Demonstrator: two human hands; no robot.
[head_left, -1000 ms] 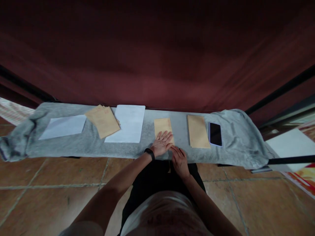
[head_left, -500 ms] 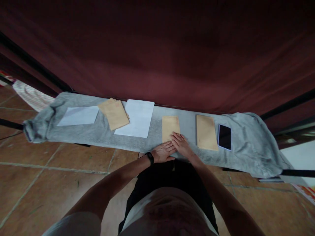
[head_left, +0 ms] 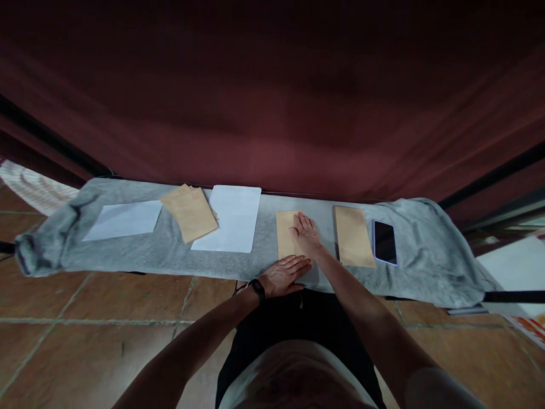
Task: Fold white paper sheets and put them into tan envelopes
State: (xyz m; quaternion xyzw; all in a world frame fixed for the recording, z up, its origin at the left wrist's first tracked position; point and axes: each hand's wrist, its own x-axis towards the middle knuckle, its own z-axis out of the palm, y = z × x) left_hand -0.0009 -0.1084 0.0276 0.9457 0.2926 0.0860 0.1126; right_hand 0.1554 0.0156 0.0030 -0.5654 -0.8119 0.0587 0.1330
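A brown paper envelope [head_left: 284, 236] lies flat on the grey cloth in front of me. My left hand [head_left: 284, 275], with a dark band on its wrist, rests palm down on the envelope's near end, fingers stretched out to the right. Farther up, my right hand [head_left: 307, 233] lies flat over the envelope's right edge, its fingers pointing to the far end. Neither hand grips anything. To the right is a stack of brown envelopes [head_left: 354, 237]. Several fanned envelopes [head_left: 193, 213] on the left partly overlap a white paper sheet [head_left: 236, 218].
Grey cloth [head_left: 170, 257] covers the long narrow surface. A phone [head_left: 385, 242] lies right of the envelope stack, and another white sheet [head_left: 123, 220] lies at the far left. A dark red curtain [head_left: 272, 153] hangs behind. Tiled floor [head_left: 106, 318] shows below.
My right hand has slid away from my left hand, up along the envelope toward its far end. My left hand stays at the near end. The whole view has shifted slightly.
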